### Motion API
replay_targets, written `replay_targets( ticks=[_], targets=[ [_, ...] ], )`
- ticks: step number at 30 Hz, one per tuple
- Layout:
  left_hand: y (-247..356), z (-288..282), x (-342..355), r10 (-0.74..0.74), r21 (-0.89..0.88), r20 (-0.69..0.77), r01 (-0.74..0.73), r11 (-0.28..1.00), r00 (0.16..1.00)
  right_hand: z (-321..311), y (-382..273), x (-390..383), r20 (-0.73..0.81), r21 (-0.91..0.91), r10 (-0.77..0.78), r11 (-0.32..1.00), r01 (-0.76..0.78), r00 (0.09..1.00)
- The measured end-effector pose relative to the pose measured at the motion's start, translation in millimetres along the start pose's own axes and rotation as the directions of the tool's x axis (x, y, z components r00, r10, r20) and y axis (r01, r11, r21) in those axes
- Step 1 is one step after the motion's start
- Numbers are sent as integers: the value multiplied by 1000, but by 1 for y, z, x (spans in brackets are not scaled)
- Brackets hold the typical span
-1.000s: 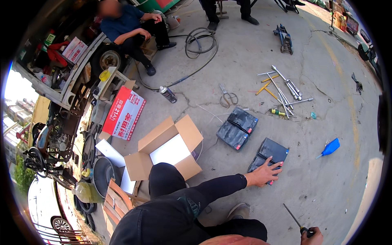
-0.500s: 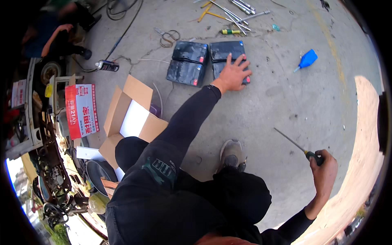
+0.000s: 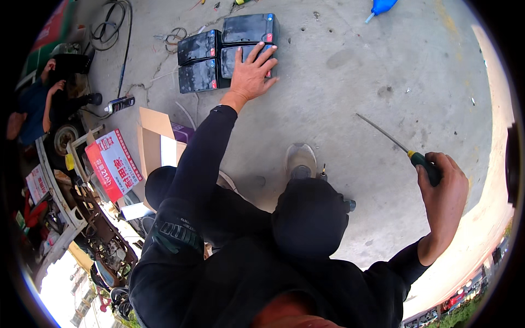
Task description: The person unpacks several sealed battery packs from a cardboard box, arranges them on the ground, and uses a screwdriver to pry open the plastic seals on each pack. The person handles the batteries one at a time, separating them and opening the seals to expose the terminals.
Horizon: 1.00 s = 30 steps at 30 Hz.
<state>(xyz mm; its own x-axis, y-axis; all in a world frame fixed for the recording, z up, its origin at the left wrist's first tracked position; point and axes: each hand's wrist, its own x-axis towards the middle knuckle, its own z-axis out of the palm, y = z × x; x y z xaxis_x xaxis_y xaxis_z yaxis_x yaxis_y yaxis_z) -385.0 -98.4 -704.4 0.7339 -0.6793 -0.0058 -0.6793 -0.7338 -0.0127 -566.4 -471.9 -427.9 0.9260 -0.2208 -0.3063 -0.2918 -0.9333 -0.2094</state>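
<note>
My left hand (image 3: pixel 252 74) lies with its fingers spread on the near right block of a group of black batteries (image 3: pixel 246 28) on the concrete floor. Several of these batteries stand close together in two columns, with red and blue terminal marks at their right ends. Off to the right, my right hand (image 3: pixel 447 188) is wrapped round the green and yellow handle of a screwdriver (image 3: pixel 383 132). Its long thin shaft points up and left, well apart from the batteries.
An open cardboard box (image 3: pixel 156 123) stands left of my arm, beside a red and white carton (image 3: pixel 114 164). A spray can (image 3: pixel 120 104) lies farther left, near another person (image 3: pixel 35 112). A blue squeeze bottle (image 3: pixel 381 7) lies far right. Some tool (image 3: pixel 350 205) is mostly hidden behind my knee.
The whole view has shifted and turned, so the batteries appear higher and farther left. My left hand is still on a battery, and my right hand still grips the screwdriver.
</note>
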Motion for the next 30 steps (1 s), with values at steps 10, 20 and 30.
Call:
replay_targets(
  ticks=[10,20,30],
  targets=[
    [-13,-18,13,237,-52,206,-231,972,949,-27,24,36,207,-128,-170,972,199,963],
    [-86,-58,-28,313,-183,325,-266,947,892,-53,-1,22,306,-245,-212,924,292,928],
    [-19,18,-45,119,-271,-55,-129,954,991,-49,-164,100,165,-121,-387,905,408,907]
  ],
)
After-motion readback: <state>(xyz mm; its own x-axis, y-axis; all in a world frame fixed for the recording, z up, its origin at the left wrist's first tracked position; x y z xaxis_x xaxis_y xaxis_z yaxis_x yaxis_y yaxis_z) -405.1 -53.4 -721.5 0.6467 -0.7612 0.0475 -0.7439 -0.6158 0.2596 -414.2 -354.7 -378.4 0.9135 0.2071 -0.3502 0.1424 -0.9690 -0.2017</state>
